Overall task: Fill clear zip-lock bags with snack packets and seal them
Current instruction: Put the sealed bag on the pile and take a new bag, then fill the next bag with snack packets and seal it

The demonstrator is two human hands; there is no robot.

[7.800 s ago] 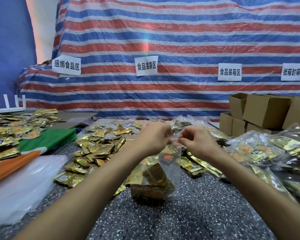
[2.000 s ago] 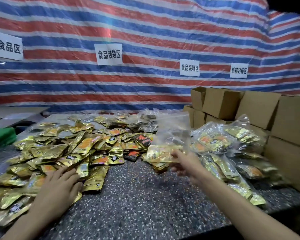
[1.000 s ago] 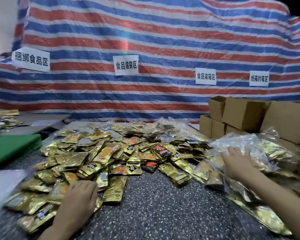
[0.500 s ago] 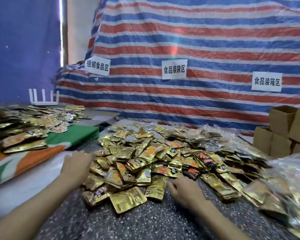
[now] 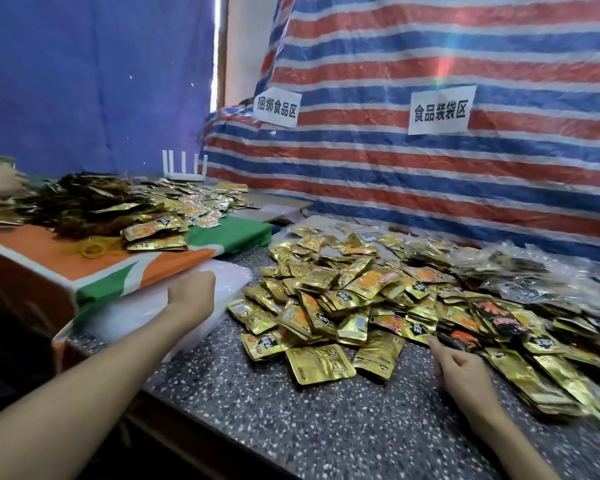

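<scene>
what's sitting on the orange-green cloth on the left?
A heap of gold snack packets and a few yellow rubber bands lie on the cloth. Whatever the cloth drapes over is hidden.

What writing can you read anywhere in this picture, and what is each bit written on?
"捆绑食品区": left white paper sign, fixed to the striped tarp.
"食品装袋区": right white paper sign, on the same tarp.
Gold snack packets: they carry print and logos, but all of it is too small and blurred to read.
</scene>
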